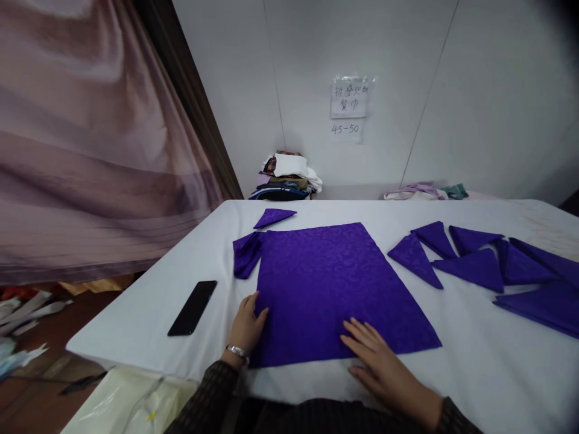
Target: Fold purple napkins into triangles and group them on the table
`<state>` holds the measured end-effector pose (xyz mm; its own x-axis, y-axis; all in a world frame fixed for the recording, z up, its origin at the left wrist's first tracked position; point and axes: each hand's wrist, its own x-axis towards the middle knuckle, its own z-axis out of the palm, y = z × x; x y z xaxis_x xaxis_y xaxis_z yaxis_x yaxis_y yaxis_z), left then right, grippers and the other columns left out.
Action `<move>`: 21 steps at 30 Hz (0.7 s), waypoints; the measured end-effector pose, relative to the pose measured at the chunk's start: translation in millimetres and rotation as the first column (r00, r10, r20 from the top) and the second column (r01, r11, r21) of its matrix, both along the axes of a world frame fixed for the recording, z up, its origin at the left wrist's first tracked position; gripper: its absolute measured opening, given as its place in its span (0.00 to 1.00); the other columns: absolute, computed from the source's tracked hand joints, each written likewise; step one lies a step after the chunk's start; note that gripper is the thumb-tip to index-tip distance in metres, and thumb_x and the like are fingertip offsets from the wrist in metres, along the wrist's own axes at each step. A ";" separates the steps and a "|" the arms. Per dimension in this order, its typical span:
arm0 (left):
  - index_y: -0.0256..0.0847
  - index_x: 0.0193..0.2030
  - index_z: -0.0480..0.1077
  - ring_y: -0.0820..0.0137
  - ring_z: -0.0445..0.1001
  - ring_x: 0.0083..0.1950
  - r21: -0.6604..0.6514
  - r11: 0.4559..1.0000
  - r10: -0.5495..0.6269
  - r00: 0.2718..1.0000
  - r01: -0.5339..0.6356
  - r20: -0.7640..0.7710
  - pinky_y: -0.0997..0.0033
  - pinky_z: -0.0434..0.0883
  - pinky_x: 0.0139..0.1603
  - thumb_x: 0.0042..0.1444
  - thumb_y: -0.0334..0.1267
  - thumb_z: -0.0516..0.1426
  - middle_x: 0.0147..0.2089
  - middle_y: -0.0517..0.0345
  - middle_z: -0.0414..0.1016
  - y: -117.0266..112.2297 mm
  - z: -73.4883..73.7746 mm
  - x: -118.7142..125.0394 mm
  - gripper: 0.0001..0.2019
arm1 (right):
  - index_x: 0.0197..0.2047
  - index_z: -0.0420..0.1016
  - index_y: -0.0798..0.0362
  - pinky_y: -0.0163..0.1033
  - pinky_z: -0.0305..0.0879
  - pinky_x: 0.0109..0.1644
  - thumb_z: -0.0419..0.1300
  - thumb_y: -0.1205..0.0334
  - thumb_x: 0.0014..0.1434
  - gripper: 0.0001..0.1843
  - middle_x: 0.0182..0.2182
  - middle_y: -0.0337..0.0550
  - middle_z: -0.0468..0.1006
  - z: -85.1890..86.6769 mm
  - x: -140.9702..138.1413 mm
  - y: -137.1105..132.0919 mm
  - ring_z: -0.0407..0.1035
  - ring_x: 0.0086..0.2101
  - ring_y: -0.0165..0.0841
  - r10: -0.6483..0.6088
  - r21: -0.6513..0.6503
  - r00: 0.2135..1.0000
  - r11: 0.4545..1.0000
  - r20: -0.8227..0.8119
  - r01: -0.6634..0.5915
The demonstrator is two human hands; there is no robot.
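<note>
Curtain: mauve, hangs in folds down the whole left side, behind the worktop's left corner.
Worktop: covered in white cloth and runs from the near edge back to the wall.
Spread napkin: purple with a woven swirl pattern. It lies flat and unfolded at the middle of the worktop, straight ahead of the person, near edge close to both hands.
Folded triangles: a row of purple napkins folded to points at the right of the worktop, some overlapping, apart from the spread napkin.
Pile of cloths: mixed colours, stacked against the wall beyond the worktop's far edge.
Right hand: palm down, fingers straight and slightly fanned. The fingertips are on the spread napkin's near edge and the heel is on the white cover. It presses flat and grips nothing.
Left hand: rests at the napkin's near-left edge, fingers loosely bent onto the cloth, no closed grip seen.
Bunched napkin: purple and crumpled, touching the spread napkin's far-left corner.
Phone: black, screen dark, lies flat to the left of the left hand.
Paper sign: handwritten, taped to the wall.
Small triangle: one folded purple napkin just beyond the bunched one.
Wristwatch: metal band on the left wrist.
</note>
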<state>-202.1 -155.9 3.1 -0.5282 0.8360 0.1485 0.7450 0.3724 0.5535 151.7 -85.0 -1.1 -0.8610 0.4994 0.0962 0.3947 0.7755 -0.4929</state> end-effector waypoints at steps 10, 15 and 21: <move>0.41 0.53 0.69 0.64 0.70 0.53 0.225 0.974 -0.169 0.789 0.040 0.590 0.61 0.64 0.57 0.45 0.35 0.57 0.52 0.53 0.73 12.2 32.9 45.8 0.24 | 0.69 0.37 0.52 0.51 0.40 0.66 0.63 0.56 0.51 0.50 0.67 0.50 0.38 17.9 -96.6 -27.9 0.36 0.65 0.42 0.134 -0.236 0.990 0.962 -0.040 -0.140; 0.41 0.50 0.70 0.65 0.70 0.53 0.275 0.951 -0.283 0.746 0.139 0.603 0.62 0.65 0.57 0.47 0.34 0.55 0.52 0.53 0.73 25.4 48.9 76.8 0.20 | 0.69 0.38 0.53 0.54 0.48 0.64 0.60 0.57 0.53 0.47 0.65 0.52 0.49 11.7 -123.5 -24.2 0.48 0.63 0.44 -0.208 -0.376 0.919 0.924 -0.336 0.072; 0.41 0.50 0.69 0.65 0.70 0.53 0.309 0.910 -0.410 0.717 0.277 0.564 0.63 0.67 0.56 0.53 0.42 0.55 0.51 0.52 0.74 35.2 65.2 86.6 0.18 | 0.58 0.66 0.46 0.54 0.53 0.62 0.55 0.60 0.58 0.24 0.55 0.41 0.71 19.3 -130.4 -8.2 0.64 0.54 0.40 -0.410 -0.642 0.721 0.764 -0.559 -0.064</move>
<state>-115.6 -120.7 68.3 -0.2420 0.9674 0.0744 0.2835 -0.0028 0.9590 21.3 -93.2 18.2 -0.5862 0.7822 0.2110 -0.1048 0.1850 -0.9771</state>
